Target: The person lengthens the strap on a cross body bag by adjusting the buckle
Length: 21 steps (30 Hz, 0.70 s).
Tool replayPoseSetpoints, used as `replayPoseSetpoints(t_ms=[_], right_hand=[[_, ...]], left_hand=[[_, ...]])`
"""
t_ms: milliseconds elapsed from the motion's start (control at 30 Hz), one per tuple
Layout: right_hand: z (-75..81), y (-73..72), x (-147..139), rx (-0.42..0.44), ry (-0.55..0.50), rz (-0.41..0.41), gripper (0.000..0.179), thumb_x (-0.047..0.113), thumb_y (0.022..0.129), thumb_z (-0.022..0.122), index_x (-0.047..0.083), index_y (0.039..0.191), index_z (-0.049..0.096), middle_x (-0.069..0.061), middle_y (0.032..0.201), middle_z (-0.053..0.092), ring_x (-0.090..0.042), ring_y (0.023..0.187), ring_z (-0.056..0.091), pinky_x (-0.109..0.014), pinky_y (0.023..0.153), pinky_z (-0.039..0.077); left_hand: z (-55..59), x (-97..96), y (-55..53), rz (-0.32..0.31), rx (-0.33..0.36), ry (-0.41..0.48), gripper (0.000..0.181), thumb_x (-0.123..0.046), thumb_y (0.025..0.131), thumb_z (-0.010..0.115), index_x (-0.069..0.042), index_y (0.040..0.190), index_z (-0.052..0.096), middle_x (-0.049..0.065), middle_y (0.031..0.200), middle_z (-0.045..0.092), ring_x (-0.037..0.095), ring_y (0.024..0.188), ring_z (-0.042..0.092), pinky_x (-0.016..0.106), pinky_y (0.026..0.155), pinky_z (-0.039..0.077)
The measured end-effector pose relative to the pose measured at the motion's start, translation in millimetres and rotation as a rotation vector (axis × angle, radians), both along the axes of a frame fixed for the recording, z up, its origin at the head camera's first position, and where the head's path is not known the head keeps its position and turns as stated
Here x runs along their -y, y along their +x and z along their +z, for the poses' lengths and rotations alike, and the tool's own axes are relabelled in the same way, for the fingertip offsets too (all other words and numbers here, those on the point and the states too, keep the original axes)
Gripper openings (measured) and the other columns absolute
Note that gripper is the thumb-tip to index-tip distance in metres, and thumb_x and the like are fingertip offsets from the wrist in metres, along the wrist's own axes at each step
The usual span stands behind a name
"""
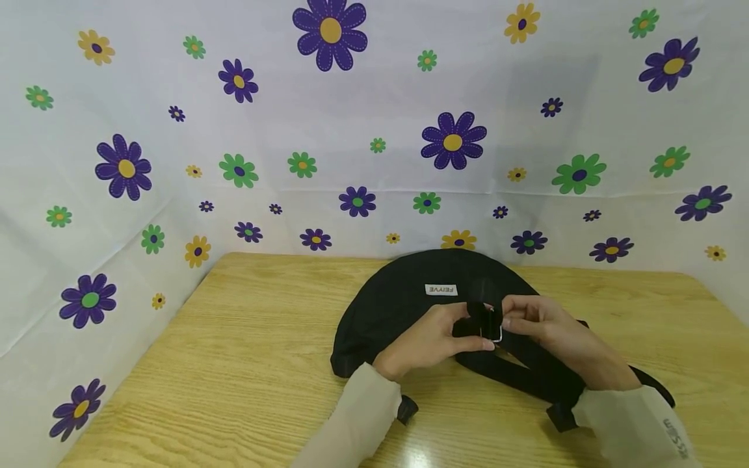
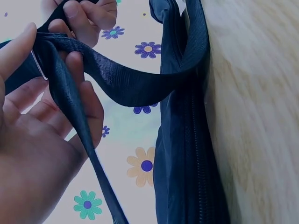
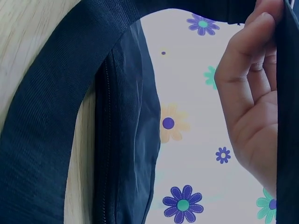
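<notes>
A black half-moon bag with a white label lies on the table in the head view. In front of it, my left hand holds the black webbing strap at a metal slider buckle, thumb and fingers around it. Close on the right, my right hand pinches the strap beside the buckle, its fingers curled. Layers of strap cross at the buckle, so the threading there is partly hidden. The bag's zipper runs along its side in the left wrist view.
The wooden table extends left and right of the bag. A white cloth with printed flowers hangs behind and at the left. Loose strap loops by the right forearm, with a black strap end near the left sleeve.
</notes>
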State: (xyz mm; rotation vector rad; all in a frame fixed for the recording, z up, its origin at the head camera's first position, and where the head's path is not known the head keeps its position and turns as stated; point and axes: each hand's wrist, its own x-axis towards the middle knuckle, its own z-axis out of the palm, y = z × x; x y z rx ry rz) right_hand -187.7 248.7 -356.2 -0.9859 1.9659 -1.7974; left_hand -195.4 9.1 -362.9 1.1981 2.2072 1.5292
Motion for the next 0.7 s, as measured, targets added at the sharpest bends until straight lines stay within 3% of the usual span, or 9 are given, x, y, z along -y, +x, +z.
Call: replayPoseSetpoints(t_ms=[200,433,600,700], right_hand=[[-2.5,0.6,-0.2,0.018,-0.009,0.0,0.028,-0.009,0.104,0.043,0.011,0.105,0.063,0.001,0.093,0.074,-0.011,0.087,0.063,-0.024,0.086,0.047],[-1.6,-0.8,-0.3,0.033,-0.048,0.022,0.028,-0.011,0.103,0.042,0.009,0.111,0.06,-0.001,0.1,0.075,-0.01,0.091,0.066,-0.024,0.087,0.051],[0.7,0.5,0.6,0.045,-0.02,-0.02,0.032,-0.01,0.102,0.046,0.012,0.121,0.058,-0.003,0.108,0.074,-0.014,0.096,0.069,-0.023,0.091,0.05],[3.0,2.9,2.4,0.026,-0.011,-0.041,0.039,-0.011,0.1,0.049,0.016,0.126,0.058,-0.003,0.11,0.074,-0.015,0.093,0.069,-0.024,0.087,0.053]], left_hand=[[-1.0,1.5,1.7,0.03,0.024,-0.046,0.046,-0.013,0.093,0.076,-0.006,0.136,0.06,0.002,0.129,0.067,0.003,0.12,0.056,0.022,0.103,0.041],[-1.1,1.4,0.8,0.075,0.017,-0.036,0.039,-0.013,0.093,0.076,-0.007,0.127,0.057,0.003,0.123,0.068,0.003,0.11,0.061,0.02,0.094,0.046],[-0.2,2.1,-0.2,0.112,-0.004,-0.056,0.041,-0.019,0.095,0.075,-0.008,0.128,0.055,0.002,0.118,0.067,0.003,0.105,0.061,0.019,0.089,0.047],[0.3,2.3,-0.4,0.123,-0.017,-0.054,0.046,-0.02,0.095,0.075,-0.007,0.134,0.055,0.001,0.117,0.067,0.004,0.108,0.06,0.021,0.093,0.046]])
